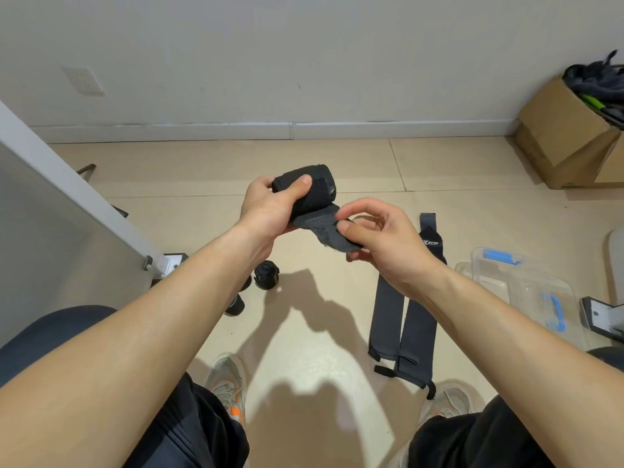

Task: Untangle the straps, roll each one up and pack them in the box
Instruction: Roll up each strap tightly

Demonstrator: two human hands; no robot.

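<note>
My left hand point(270, 207) grips a black strap roll point(315, 187), thumb across its top. The roll's loose velcro end point(324, 231) sticks out below it, and my right hand point(381, 244) pinches that end between thumb and fingers. Both hands hover above the tiled floor. Two dark grey straps point(401, 319) lie flat and side by side on the floor under my right forearm. Rolled-up black straps point(266, 279) sit on the floor under my left forearm, one partly hidden by it. A clear plastic box point(526, 292) with blue latches stands open at the right.
A cardboard box point(567, 136) stuffed with dark items stands in the far right corner. A white table leg point(77, 194) with a metal foot slants down the left side. My shoes point(226, 383) and knees fill the bottom. The wall skirting runs across the back.
</note>
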